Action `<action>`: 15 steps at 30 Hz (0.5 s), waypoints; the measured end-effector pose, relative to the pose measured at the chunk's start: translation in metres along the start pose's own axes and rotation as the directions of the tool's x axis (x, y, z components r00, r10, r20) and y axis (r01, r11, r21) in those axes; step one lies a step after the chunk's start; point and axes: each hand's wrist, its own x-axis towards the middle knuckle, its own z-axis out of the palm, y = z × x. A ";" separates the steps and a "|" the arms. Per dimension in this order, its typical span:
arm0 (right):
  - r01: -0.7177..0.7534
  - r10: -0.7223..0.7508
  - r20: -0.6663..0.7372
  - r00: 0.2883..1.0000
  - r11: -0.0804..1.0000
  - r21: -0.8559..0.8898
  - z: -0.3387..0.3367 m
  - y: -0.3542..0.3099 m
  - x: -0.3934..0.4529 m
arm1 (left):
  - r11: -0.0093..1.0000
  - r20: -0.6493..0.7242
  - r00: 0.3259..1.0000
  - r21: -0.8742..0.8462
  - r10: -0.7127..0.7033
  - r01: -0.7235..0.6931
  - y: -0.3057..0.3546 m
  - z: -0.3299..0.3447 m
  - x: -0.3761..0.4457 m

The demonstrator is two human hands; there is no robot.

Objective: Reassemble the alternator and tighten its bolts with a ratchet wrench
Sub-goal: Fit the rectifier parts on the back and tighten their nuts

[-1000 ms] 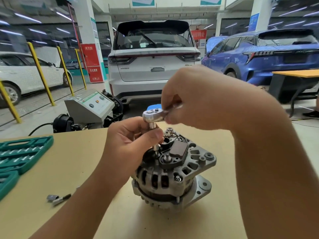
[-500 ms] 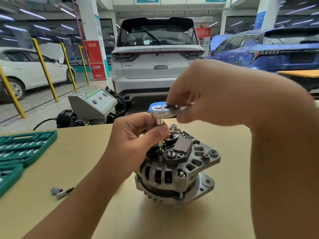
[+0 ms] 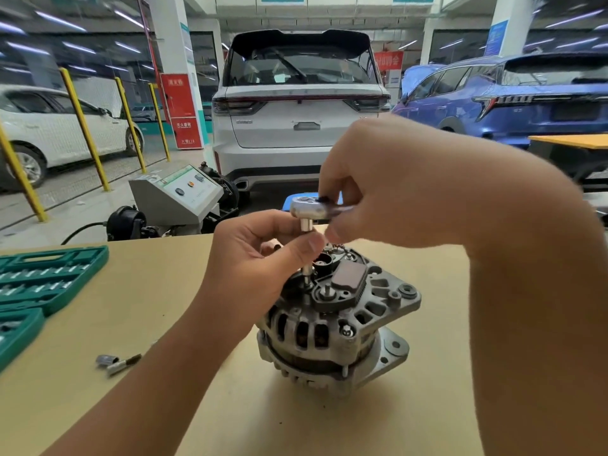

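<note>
The silver alternator [image 3: 332,327] stands upright on the tan table [image 3: 164,291], its black rear cover and brown plug facing up. A chrome ratchet wrench [image 3: 307,207] with a socket extension stands vertically on a bolt at the cover's left side. My left hand [image 3: 260,258] pinches the extension between thumb and fingers, just below the ratchet head. My right hand [image 3: 394,185] grips the wrench handle from the right, and the handle itself is hidden inside the fist.
A green socket set case [image 3: 42,278] lies open at the table's left edge. Two small loose bits [image 3: 116,362] lie on the table in front of it. Beyond the table stand a grey test machine [image 3: 177,195], a white car [image 3: 299,110], a blue car and yellow posts.
My right hand has swung the ratchet handle slightly, and the view has shifted a little. My left hand stays on the extension and the alternator has not moved.
</note>
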 end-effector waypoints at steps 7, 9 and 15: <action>-0.034 0.037 -0.036 0.999 0.994 0.099 -0.001 0.002 0.000 | 0.999 0.041 0.999 -0.013 -0.036 0.037 0.000 -0.005 0.001; -0.008 0.009 -0.016 1.000 0.999 0.047 -0.003 0.001 -0.004 | 0.999 0.000 0.999 -0.006 -0.032 0.032 0.000 0.000 0.001; -0.035 0.040 -0.042 0.998 0.993 0.109 -0.003 0.005 0.000 | 0.998 0.039 0.998 -0.037 -0.048 0.050 0.000 -0.003 0.002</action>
